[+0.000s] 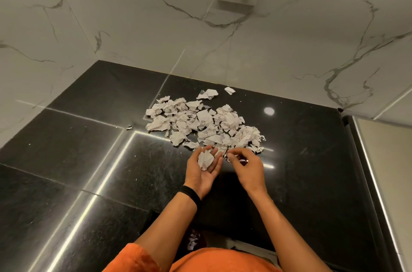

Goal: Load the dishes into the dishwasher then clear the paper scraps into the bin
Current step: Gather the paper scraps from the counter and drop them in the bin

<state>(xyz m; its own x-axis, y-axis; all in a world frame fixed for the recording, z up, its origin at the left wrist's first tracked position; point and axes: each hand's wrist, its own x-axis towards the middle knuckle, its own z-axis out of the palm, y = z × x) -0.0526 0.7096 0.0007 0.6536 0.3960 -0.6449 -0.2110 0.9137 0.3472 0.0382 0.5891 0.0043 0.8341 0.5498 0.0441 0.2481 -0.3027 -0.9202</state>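
In the centre of the frame a heap of torn paper scraps (200, 122) lies on the black stone countertop (89, 160). The left hand (204, 168) is just below the heap, palm up and cupped loosely, with one crumpled scrap (205, 159) resting in it. The right hand (243, 163) is beside it, its fingertips (230, 155) pinching a small scrap at the near edge of the heap.

The cupped palm is shallow and not closed, so I think light scraps could slide off it on the way to the bin. Some scraps already seem to lie low down at the bottom centre of the frame. A tiny piece (129, 127) to the left and two pieces (229, 90) near the marble wall (289, 48) are easy to forget. No bin or dishes are visible.
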